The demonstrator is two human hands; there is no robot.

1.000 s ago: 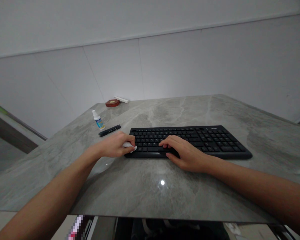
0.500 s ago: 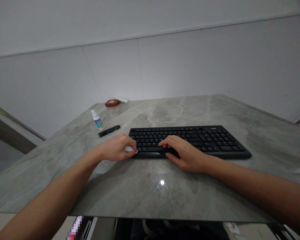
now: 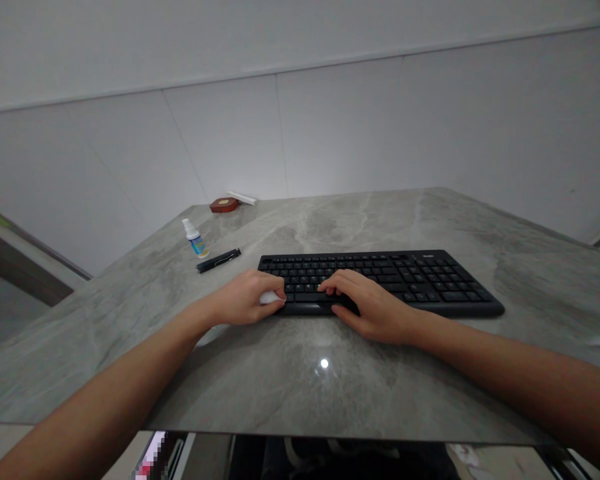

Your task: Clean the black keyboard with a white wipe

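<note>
A black keyboard (image 3: 435, 283) lies on the grey marbled tabletop, its number pad at the right end. My left hand (image 3: 250, 297) is closed round a small white wad (image 3: 269, 297), which looks like folded tissue or cloth. That hand is over the keyboard's left front corner and hides some keys there. My right hand (image 3: 365, 303) lies over the middle keys with its fingers bent and lightly touching, the thumb held apart at the front edge. It grips nothing that I can see.
Left of the keyboard, a dark pen-like object (image 3: 219, 261) lies near an upright white spray bottle (image 3: 195, 240). Farther back are a reddish-brown box (image 3: 224, 205) and a flat white strip (image 3: 243, 198). A pale wall (image 3: 360, 133) stands behind the table.
My left hand has moved a little to the right along the keyboard's front with the white wad in it. My right hand stays in place.
</note>
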